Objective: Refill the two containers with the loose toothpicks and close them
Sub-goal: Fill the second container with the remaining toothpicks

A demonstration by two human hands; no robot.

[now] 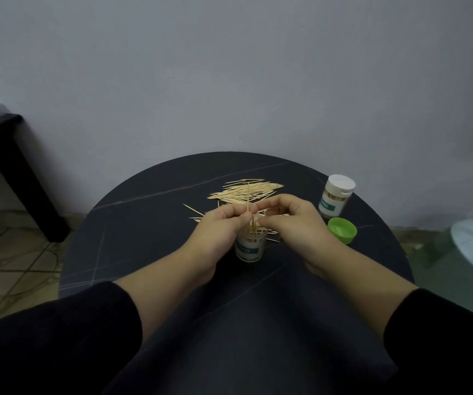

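the dark round surface (150, 238) keeps everything within reach. the left hand (218, 232) and right hand (295, 223) meet over the open container (249, 249), pinching a few upright toothpicks (248, 201) to feed them in. the loose pile (244, 191) lies just behind. the capped container (335, 199) and green lid (342, 230) wait on the right.

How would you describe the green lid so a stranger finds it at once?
Start at the round dark table. Near its right edge stands a white-capped container; the lid lies just in front, open side up. It alone is bright green.
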